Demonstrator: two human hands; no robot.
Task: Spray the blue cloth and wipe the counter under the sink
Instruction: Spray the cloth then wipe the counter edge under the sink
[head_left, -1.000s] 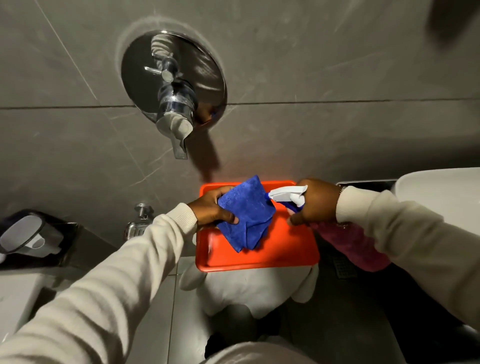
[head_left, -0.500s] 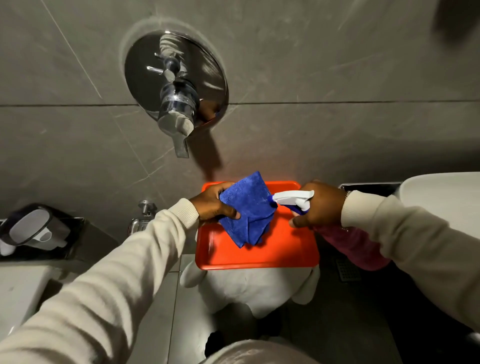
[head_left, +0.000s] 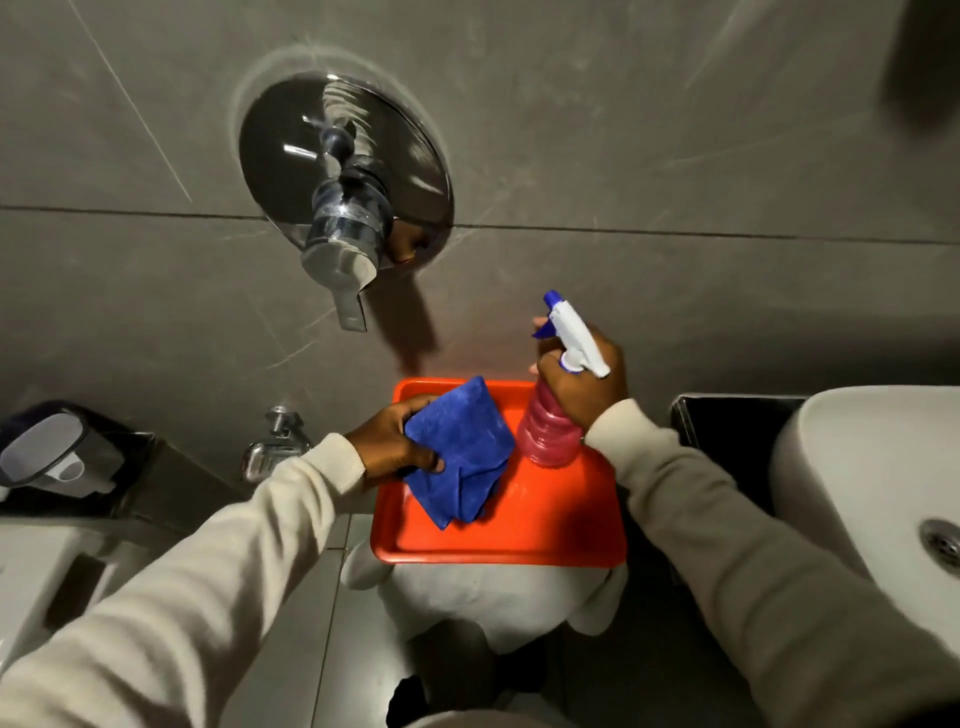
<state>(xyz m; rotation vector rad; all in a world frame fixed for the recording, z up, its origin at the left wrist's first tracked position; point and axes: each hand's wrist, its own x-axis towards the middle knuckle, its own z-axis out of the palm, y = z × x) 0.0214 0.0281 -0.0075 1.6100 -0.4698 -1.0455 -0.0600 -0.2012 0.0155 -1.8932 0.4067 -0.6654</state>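
My left hand (head_left: 396, 448) grips a folded blue cloth (head_left: 464, 453) just above the orange tray (head_left: 524, 540). My right hand (head_left: 584, 388) is closed around the neck of a spray bottle (head_left: 546, 427) with pink liquid and a white and blue trigger head. The bottle stands upright at the tray's far right corner, its nozzle pointing away toward the wall. Cloth and bottle are side by side, nearly touching. The white sink (head_left: 872, 483) is at the right, with a dark counter edge (head_left: 727, 421) behind it.
A chrome mixer valve (head_left: 345, 208) projects from the grey tiled wall above the tray. A white stool or seat (head_left: 493, 603) carries the tray. At the left are a chrome fitting (head_left: 272, 441) and a dark holder (head_left: 57, 457) on a ledge.
My right hand has turned the spray bottle from lying sideways with its nozzle at the cloth to upright over the tray's far right corner. The left hand and cloth have stayed put.
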